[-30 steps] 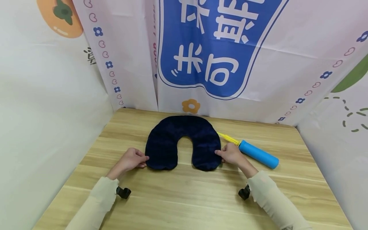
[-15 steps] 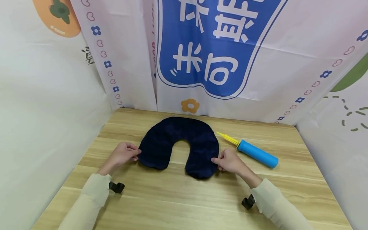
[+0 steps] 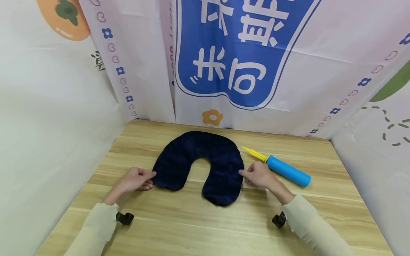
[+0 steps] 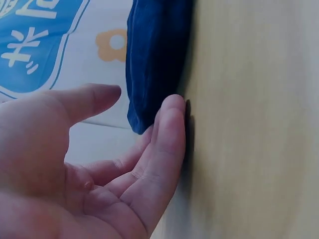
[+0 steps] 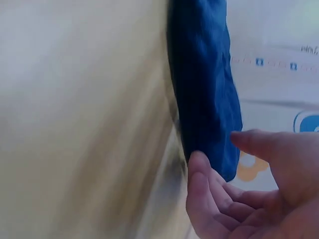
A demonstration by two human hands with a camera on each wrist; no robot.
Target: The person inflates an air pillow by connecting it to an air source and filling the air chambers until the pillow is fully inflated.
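Observation:
A dark navy U-shaped neck pillow point(image 3: 221, 160) lies on the table with its opening toward me, looking flat and slightly turned. At its left end is my left hand point(image 3: 137, 179). The left wrist view shows those fingers point(image 4: 167, 129) touching the pillow's lower edge, while the thumb stands a little off the cloth. My right hand point(image 3: 259, 175) pinches the outer right edge. Seen from the right wrist, its thumb meets the upper face of the pillow point(image 5: 204, 89) and its fingertips point(image 5: 198, 162) sit at the underside.
A blue hand pump point(image 3: 288, 170) with a yellow nozzle point(image 3: 254, 153) lies just beyond my right hand. White printed sheets form a back wall point(image 3: 144, 64) and side walls around the wood-grain table point(image 3: 192, 227).
The pillow has shifted left and turned a little, its right end coming nearer to me. My left hand has moved left along with it; the pump stays put.

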